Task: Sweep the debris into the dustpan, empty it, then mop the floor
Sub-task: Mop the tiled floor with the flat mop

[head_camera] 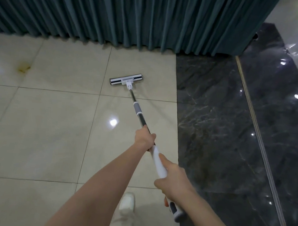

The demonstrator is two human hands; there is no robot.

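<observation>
A flat mop with a white and dark head point(126, 81) lies on the beige tiled floor point(45, 122), a short way before the curtain. Its pole point(137, 108) slants back toward me. My left hand point(144, 138) grips the dark part of the pole, fingers curled round it. Lower down, my right hand point(172, 181) grips the white handle section point(156, 157), whose grey end sticks out below the wrist. No dustpan or broom is in view.
A teal pleated curtain point(134, 15) hangs across the far side down to the floor. Dark marble flooring point(223, 127) with a metal strip point(255, 132) runs along the right. A yellowish stain point(24, 67) marks the tile at the left. A white shoe point(127, 203) stands below my arms.
</observation>
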